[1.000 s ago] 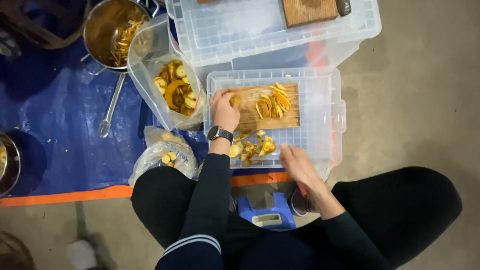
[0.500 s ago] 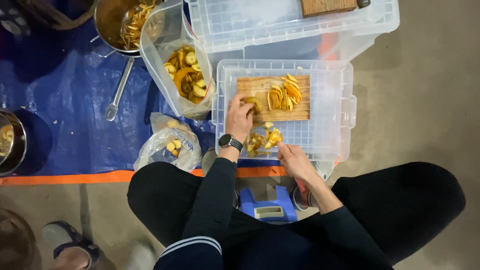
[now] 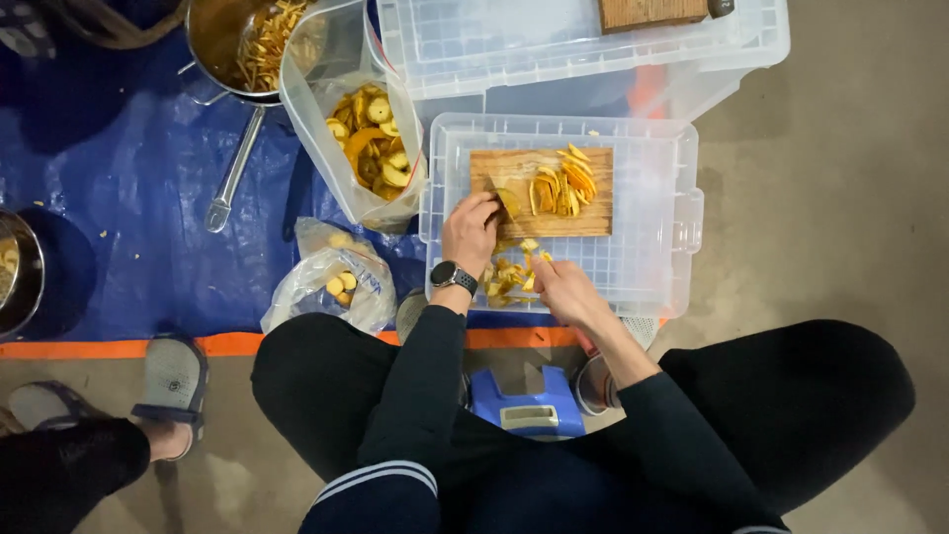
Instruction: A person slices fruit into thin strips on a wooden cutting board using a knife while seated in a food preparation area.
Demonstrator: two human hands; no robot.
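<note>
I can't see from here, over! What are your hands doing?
Left hand on peel piece at cutting board. Right hand at loose peel pieces on bin lid. Nothing blocking.

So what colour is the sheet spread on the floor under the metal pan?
Blue plastic floor sheet with an orange edge strip, seen clearly in the head view.

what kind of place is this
Probably a makeshift food-prep spot on a bare concrete floor, not a kitchen. A blue tarp covers the ground, a cutting board of yellow slices sits on an upturned plastic bin, and a pot stands nearby.
</note>
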